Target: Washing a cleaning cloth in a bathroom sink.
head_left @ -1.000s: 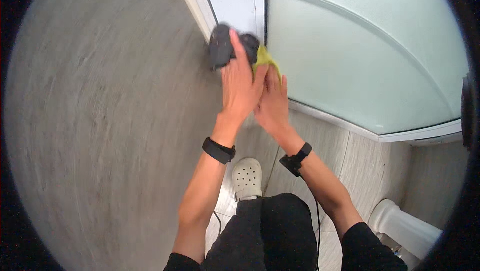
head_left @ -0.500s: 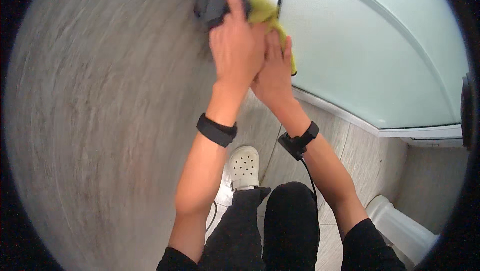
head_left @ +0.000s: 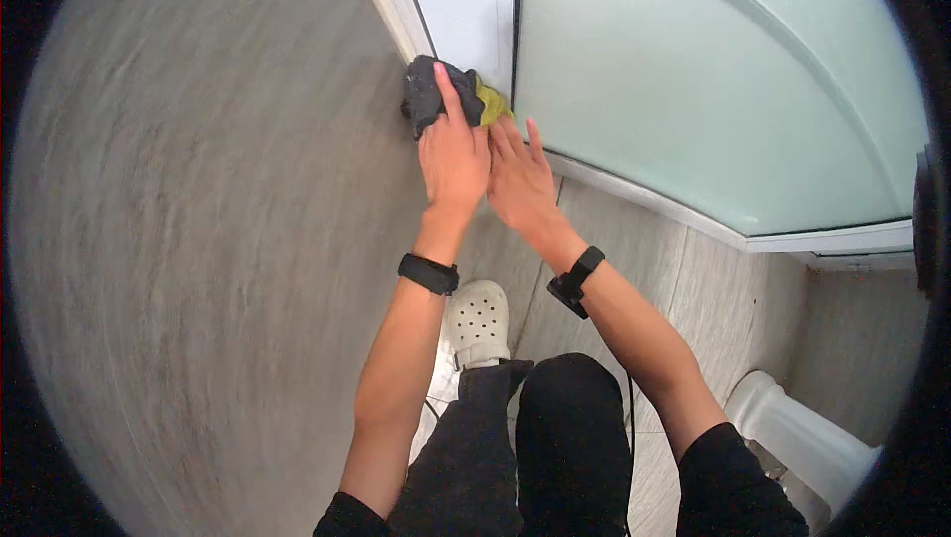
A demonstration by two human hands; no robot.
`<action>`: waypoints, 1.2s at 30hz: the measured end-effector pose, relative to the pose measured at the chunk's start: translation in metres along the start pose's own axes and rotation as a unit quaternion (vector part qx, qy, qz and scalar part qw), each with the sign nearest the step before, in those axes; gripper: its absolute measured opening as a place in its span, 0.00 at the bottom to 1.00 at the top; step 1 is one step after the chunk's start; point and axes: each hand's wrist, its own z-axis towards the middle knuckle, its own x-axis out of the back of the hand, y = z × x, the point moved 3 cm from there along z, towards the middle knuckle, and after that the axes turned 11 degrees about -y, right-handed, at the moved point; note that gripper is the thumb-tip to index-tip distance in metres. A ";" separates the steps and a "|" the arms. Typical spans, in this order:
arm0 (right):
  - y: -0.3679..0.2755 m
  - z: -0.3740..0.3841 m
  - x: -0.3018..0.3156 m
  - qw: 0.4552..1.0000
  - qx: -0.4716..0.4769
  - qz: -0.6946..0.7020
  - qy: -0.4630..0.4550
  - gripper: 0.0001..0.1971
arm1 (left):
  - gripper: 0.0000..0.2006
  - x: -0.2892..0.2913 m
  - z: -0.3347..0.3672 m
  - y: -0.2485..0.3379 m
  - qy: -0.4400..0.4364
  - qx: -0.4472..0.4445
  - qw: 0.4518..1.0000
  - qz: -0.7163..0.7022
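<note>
A cloth, dark grey on one side with a yellow-green part, is bunched against the foot of the white frame where it meets the grey wall. My left hand grips the cloth and presses it there, its index finger stretched along the dark part; its other fingers are partly hidden. Beside it, my right hand has its fingers stretched forward and spread. Their tips touch the yellow-green part near the frame's lower corner, and its palm faces away from view.
A frosted glass panel with a white bottom rail stands at the right. On the left rises the grey streaked wall. A white pedestal is at lower right. My pale clog rests on the tiled floor.
Both hands and the cloth have come down the white frame, nearer to me. More of the frame shows above them now, and less of the yellow-green part is visible.
</note>
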 end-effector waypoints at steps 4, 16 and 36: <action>-0.005 -0.009 -0.003 0.997 -0.040 0.058 0.033 0.33 | 0.37 0.005 -0.021 -0.006 0.075 -0.104 0.985 -0.117; 0.012 0.025 0.113 0.963 -0.037 0.061 0.259 0.28 | 0.36 0.106 0.019 0.104 0.219 -0.291 0.929 -0.070; 0.011 -0.019 0.031 0.993 -0.032 0.095 0.067 0.33 | 0.32 0.003 -0.027 0.006 0.061 -0.127 0.892 -0.429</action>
